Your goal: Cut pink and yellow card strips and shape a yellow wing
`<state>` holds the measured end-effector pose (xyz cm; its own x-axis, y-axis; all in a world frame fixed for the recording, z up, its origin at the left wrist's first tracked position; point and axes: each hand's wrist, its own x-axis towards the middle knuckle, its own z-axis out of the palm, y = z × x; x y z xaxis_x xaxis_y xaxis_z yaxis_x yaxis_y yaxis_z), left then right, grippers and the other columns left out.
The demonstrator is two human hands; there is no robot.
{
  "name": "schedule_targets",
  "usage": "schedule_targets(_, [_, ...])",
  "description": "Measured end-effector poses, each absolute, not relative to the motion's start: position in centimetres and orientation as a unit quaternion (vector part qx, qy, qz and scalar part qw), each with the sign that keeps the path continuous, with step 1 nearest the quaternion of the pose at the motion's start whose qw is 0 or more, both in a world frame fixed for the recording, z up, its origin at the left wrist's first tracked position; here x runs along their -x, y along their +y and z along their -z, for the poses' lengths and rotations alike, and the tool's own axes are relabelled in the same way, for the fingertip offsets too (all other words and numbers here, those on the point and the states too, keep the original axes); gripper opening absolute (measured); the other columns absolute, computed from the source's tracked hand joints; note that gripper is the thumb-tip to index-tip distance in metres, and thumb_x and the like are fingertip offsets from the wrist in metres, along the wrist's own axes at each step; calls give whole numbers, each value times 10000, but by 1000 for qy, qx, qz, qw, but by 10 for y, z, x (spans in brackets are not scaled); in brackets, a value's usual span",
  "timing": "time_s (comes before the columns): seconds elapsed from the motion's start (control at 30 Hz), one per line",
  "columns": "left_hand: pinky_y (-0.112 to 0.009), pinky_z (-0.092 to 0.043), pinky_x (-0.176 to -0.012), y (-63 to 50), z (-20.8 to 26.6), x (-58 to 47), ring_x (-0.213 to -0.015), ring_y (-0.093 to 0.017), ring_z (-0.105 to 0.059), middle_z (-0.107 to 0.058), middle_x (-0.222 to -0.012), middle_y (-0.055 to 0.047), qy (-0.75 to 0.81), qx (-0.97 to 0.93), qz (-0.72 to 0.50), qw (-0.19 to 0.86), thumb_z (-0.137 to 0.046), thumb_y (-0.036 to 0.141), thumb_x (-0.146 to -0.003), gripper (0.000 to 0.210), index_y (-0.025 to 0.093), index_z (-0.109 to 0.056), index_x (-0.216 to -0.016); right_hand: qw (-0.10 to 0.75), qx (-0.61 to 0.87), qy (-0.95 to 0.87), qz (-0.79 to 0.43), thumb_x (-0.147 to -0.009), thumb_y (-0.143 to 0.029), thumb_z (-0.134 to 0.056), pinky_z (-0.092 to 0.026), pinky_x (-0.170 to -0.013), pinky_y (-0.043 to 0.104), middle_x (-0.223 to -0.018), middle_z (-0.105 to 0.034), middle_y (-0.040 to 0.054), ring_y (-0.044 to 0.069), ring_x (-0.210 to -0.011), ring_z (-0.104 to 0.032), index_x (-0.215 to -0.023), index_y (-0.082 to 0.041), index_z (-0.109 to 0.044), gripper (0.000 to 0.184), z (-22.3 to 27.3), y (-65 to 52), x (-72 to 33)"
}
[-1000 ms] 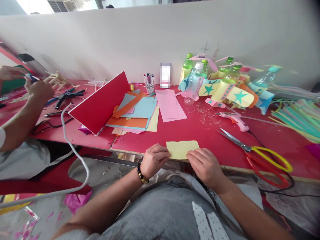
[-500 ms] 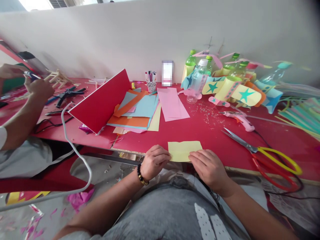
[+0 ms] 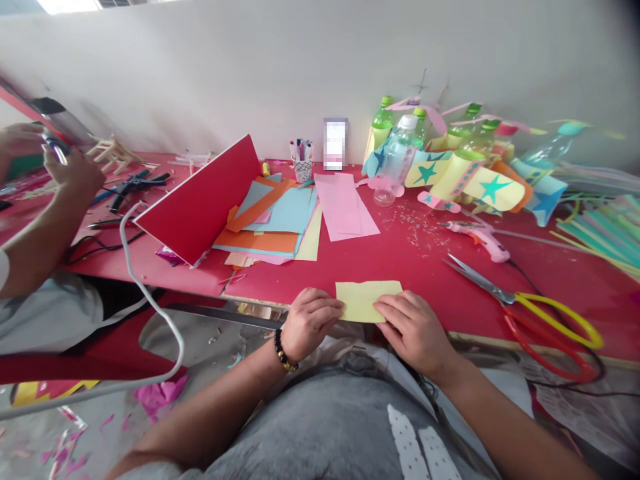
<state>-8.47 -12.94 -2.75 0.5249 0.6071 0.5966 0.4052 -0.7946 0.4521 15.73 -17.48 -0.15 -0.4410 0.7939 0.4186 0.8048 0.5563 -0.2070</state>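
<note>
A small yellow sheet of paper (image 3: 361,299) lies at the front edge of the red table, close to my body. My left hand (image 3: 313,321), with a beaded bracelet at the wrist, pinches its left side. On the opposite side my right hand (image 3: 410,327) grips the sheet, fingertips over the lower right part. Both thumbs are mostly hidden. To the right rest large scissors (image 3: 520,300) with one yellow and one red handle, blades partly apart. Behind them lies a pink glue gun (image 3: 480,239) with a black cord.
Coloured papers (image 3: 280,217) and pink sheets (image 3: 345,210) lie ahead, beside a slanted red board (image 3: 200,203). Bottle planes (image 3: 450,160) stand at the back right, a pen cup (image 3: 303,167) and a phone (image 3: 335,144) by the wall. At left, another person's hand (image 3: 75,170) holds something.
My right hand has shifted slightly left along the yellow paper. My left hand stays nearly in place. The other person's hands at left have moved a little.
</note>
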Motion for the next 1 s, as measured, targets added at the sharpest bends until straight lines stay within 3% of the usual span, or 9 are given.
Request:
schedule_targets(0.23, [-308,-452,-822,-134,19,80,-874,-163,-552,-701,-988,-28,334,-858,-360,150,-540,170,-877,90,193,-620,-912,244,502,-828,-49,-872,-155,-516,-432,-822,389,-955,-618,83,229,-885,-519,-962,-170,-641,155,1,-166,-157])
schedule_targets(0.5, [-275,-445,-720,-126,9,74,-815,-176,-544,-648,-814,-23,406,-838,-316,181,-617,246,-832,88,201,-604,-907,280,533,-787,-133,-887,-196,-524,-442,-779,326,-861,-597,54,196,-839,-547,-808,-190,-644,144,-3,-152,-157])
schedule_targets(0.67, [-270,-424,-674,-120,0,66,-778,-179,-544,-601,-754,-10,463,-822,-282,176,-625,205,-794,148,198,-575,-933,236,569,-772,-156,-877,-211,-528,-432,-732,289,-811,-584,48,185,-795,-566,-718,-181,-612,182,-7,-143,-156])
schedule_targets(1.0, [-266,-389,-639,-113,-12,57,-740,-174,-564,-597,-749,11,512,-807,-220,195,-591,165,-731,236,212,-513,-949,128,586,-780,-180,-839,-304,-561,-360,-633,260,-794,-610,23,161,-732,-574,-767,-190,-630,151,-21,-123,-164])
